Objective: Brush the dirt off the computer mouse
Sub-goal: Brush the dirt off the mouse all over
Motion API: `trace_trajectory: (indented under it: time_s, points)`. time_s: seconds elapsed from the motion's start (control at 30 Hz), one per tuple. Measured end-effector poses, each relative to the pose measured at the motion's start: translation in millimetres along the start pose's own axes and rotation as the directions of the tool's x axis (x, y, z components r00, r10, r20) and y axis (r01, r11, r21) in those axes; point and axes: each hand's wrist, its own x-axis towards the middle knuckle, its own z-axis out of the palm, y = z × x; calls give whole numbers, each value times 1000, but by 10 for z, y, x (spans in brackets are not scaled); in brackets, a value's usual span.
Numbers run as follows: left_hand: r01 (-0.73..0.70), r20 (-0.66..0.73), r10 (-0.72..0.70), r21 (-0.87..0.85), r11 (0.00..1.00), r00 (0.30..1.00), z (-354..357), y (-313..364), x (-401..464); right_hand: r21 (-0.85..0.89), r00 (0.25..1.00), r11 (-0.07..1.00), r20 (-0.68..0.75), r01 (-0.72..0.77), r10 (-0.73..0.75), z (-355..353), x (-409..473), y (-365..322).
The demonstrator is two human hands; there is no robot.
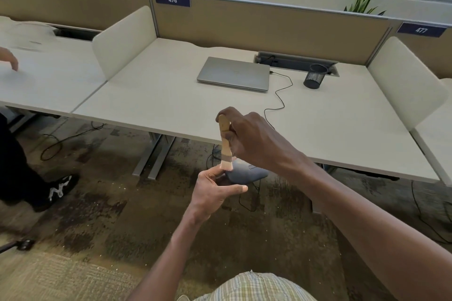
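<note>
Brush on mouse, off the worktop's front edge.
Right hand [254,139] grips brush [225,144], bristles touching mouse [247,174] pinched in left hand [215,190]; laptop [234,73] behind.

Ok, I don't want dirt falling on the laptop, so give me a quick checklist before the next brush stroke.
1. Mouse held firmly in left hand: ok.
2. Brush gripped by right hand: ok.
3. Bristles touching the mouse: ok, at its near end.
4. Mouse held off the desk, over the floor: ok.
5. Laptop shut and far from the brushing: ok.
6. Dirt left on the mouse: cannot tell, too blurred.
</note>
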Motion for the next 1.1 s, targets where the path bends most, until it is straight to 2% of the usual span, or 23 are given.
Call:
trace_trajectory:
  time_s: [0.1, 0.2, 0.33, 0.43, 0.57, 0.7, 0.87, 1.0, 1.1]
  points:
    - [-26, 18, 26, 7, 1000, 999, -27, -3, 23, -24, 1000, 1000, 26, 11, -10, 2, -10, 5]
    - [13, 38, -12, -24, 1000, 999, -14, -19, 30, -17, 1000, 1000, -1, -24, 24, -41, 29, 48]
    - [2, -24, -1, 48, 999, 1000, -42, -31, 21, 49, 999, 998, 15, 35, -36, -4, -15, -45]
    - [-9, -20, 9, 43, 999, 1000, -64, -20, 24, 17, 999, 1000, 43, 26, -27, 28, -33, -62]
    - [17, 23, -16, -22, 1000, 1000, -48, -22, -27, -42, 1000, 999, 2, 7, -7, -28, 0, -35]
    - [-16, -24, 16, 12, 1000, 1000, -59, -13, -40, 54, 999, 998, 2, 43, -43, -20, -59, -92]
    - [-4, -9, 4, -48, 999, 1000, -37, -6, -51, 26, 999, 999, -40, 24, -23, -90, -97, -70]
    - [-38, -25, 37, -54, 998, 999, -70, 7, -55, 153, 997, 988, -80, 36, -24, -190, -298, -27]
    - [-33, -63, 28, -77, 997, 998, -86, 26, -54, 127, 997, 990, -52, 61, -55, -208, -486, -1]
